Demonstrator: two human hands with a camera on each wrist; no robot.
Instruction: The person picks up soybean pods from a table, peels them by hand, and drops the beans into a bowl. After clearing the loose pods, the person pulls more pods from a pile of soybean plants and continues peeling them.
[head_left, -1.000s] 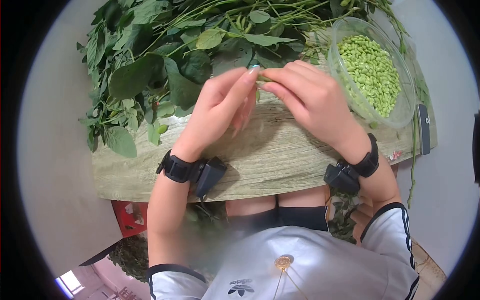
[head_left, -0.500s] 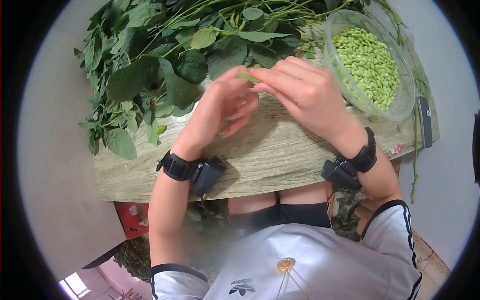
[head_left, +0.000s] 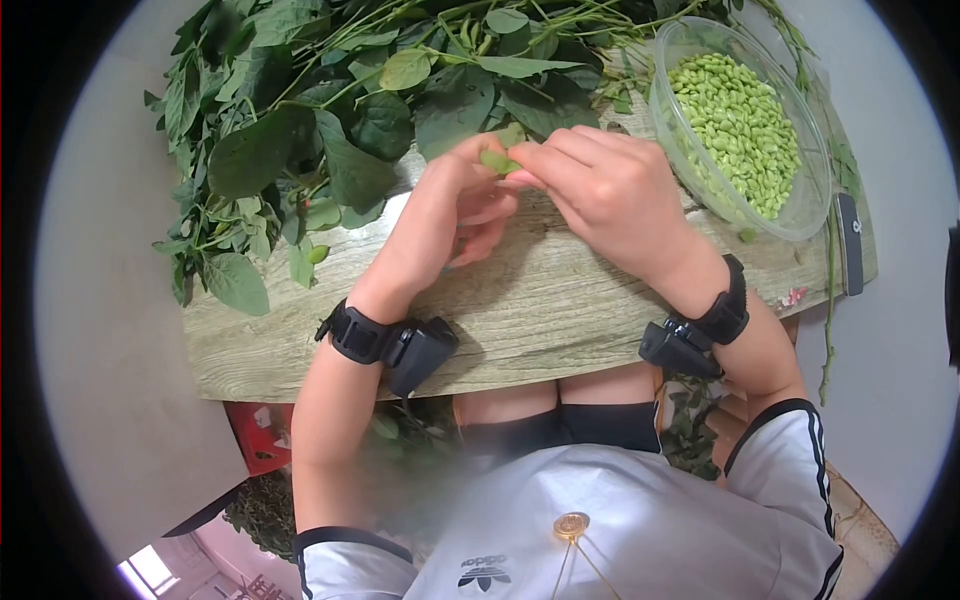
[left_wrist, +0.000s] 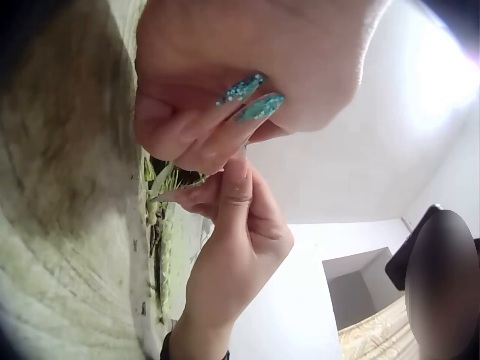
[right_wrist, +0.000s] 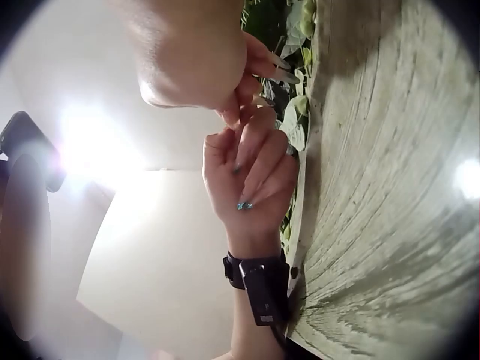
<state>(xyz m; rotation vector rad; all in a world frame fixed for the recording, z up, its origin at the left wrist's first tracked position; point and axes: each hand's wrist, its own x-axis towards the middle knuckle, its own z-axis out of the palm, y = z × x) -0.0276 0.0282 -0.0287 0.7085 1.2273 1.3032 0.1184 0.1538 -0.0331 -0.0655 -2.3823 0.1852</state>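
Observation:
Both hands meet above the wooden table and pinch one small green bean pod between their fingertips. My left hand holds the pod's left end with thumb and forefinger, its other fingers curled under. My right hand pinches the right end from the other side. In the left wrist view, fingers with glittery teal nails curl close to the lens, the right hand beyond them. The right wrist view shows both hands' fingertips meeting beside the table's edge.
A big heap of leafy green bean stalks covers the table's far left and back. A clear plastic bowl full of shelled green beans stands at the far right. A dark flat object lies by the right edge.
The left hand's fingers have curled in from nearly straight to a tighter pinch. Both hands shifted slightly left and toward the leaves with the pod.

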